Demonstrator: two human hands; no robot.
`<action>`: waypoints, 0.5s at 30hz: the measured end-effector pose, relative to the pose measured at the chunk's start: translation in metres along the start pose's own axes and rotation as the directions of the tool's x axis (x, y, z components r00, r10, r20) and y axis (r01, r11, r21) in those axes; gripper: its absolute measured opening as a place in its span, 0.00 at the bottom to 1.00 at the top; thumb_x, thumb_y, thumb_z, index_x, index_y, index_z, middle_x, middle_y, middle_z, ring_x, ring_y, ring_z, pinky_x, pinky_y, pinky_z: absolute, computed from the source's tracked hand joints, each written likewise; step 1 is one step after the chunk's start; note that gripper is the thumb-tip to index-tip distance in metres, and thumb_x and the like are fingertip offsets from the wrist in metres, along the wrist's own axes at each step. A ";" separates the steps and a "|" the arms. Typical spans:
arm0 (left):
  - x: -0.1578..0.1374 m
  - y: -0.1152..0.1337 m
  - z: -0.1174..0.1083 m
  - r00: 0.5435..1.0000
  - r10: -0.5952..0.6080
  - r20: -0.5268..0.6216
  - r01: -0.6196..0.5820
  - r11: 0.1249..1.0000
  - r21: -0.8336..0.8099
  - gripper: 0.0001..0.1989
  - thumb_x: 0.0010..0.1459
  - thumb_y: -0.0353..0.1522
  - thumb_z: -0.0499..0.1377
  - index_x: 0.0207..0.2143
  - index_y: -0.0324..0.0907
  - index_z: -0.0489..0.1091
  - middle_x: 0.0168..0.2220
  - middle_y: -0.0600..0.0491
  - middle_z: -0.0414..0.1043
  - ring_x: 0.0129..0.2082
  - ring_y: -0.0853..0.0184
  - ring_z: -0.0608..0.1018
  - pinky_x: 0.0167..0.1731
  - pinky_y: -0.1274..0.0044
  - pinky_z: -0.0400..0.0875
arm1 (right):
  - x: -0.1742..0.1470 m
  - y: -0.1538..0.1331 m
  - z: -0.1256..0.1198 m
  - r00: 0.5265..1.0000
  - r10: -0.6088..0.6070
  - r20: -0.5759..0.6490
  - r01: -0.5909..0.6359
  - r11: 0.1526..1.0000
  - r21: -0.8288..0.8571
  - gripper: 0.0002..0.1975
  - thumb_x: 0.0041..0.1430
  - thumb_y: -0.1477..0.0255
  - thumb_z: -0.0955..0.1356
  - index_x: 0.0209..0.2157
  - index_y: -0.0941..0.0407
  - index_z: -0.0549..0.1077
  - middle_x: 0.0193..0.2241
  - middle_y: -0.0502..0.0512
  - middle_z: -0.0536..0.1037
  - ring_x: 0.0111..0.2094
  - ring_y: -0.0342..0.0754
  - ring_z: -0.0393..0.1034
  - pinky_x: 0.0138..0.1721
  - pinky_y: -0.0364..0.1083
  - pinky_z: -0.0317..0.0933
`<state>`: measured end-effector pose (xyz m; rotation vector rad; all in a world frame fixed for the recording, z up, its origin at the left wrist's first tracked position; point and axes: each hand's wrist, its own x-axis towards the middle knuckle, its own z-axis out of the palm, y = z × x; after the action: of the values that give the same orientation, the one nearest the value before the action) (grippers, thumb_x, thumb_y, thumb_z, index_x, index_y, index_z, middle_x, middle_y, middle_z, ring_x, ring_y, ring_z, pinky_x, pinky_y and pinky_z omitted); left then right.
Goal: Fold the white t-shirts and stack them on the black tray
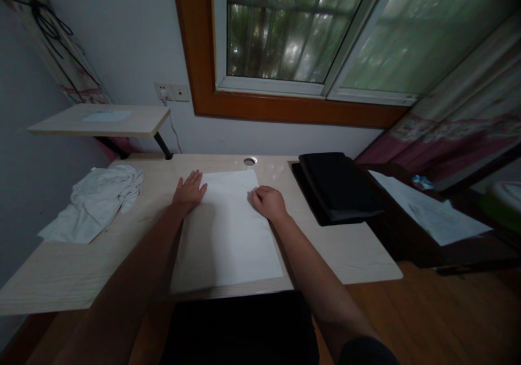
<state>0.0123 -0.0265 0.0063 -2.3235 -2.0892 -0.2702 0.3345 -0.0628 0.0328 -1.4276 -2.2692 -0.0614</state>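
Observation:
A large white sheet of paper (232, 234) lies on the pale wooden desk (345, 251) in front of me. My left hand (190, 190) rests flat at its upper left edge, palm down with the fingers stretched out. At the upper right edge of the sheet, my right hand (268, 201) is closed with its fingers curled in. Something small and greyish shows beside those fingertips, too unclear to name. Whatever lies inside that hand is hidden.
A crumpled white cloth (97, 199) lies on the left, below a raised shelf (142, 118). Black folders (337, 183) are stacked on the right. Near the back edge is a round cable hole (249, 162). Beyond the desk, another sheet (427, 207) lies on a dark surface.

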 end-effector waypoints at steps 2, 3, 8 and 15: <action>0.000 0.000 -0.001 1.000 0.008 0.000 -0.008 1.000 0.001 0.31 0.72 0.43 0.40 0.72 0.40 0.52 0.74 0.46 0.45 0.73 0.60 0.51 0.70 0.55 0.45 | 0.006 -0.007 0.000 1.000 -0.015 0.018 0.015 1.000 0.019 0.18 0.71 0.66 0.60 0.34 0.56 0.79 0.34 0.59 0.81 0.39 0.50 0.73 0.45 0.46 0.63; 0.000 -0.001 -0.001 1.000 0.008 0.000 -0.008 1.000 0.004 0.31 0.72 0.43 0.40 0.72 0.41 0.52 0.74 0.46 0.45 0.73 0.60 0.51 0.70 0.55 0.45 | 0.009 -0.012 0.001 0.999 -0.032 0.022 0.031 0.999 0.037 0.18 0.72 0.67 0.60 0.38 0.56 0.80 0.38 0.59 0.81 0.42 0.51 0.73 0.48 0.47 0.63; 0.000 -0.002 0.000 1.000 0.015 0.005 -0.015 1.000 0.009 0.31 0.71 0.43 0.40 0.72 0.41 0.52 0.74 0.46 0.45 0.73 0.59 0.50 0.70 0.56 0.45 | 0.037 -0.052 0.019 0.984 -0.174 0.039 0.167 0.977 0.133 0.23 0.73 0.62 0.59 0.62 0.58 0.69 0.63 0.62 0.70 0.63 0.53 0.62 0.65 0.51 0.54; -0.002 -0.002 0.002 0.999 0.027 -0.031 -0.028 1.000 -0.003 0.30 0.71 0.42 0.41 0.71 0.41 0.53 0.73 0.45 0.46 0.73 0.60 0.51 0.70 0.55 0.44 | 0.064 -0.085 0.058 0.949 -0.219 0.226 0.191 0.971 0.143 0.31 0.74 0.56 0.58 0.69 0.61 0.59 0.71 0.65 0.54 0.72 0.56 0.47 0.71 0.58 0.44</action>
<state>0.0099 -0.0277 0.0043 -2.3321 -2.0428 -0.3077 0.2180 -0.0323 0.0231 -1.1875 -2.5654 0.1898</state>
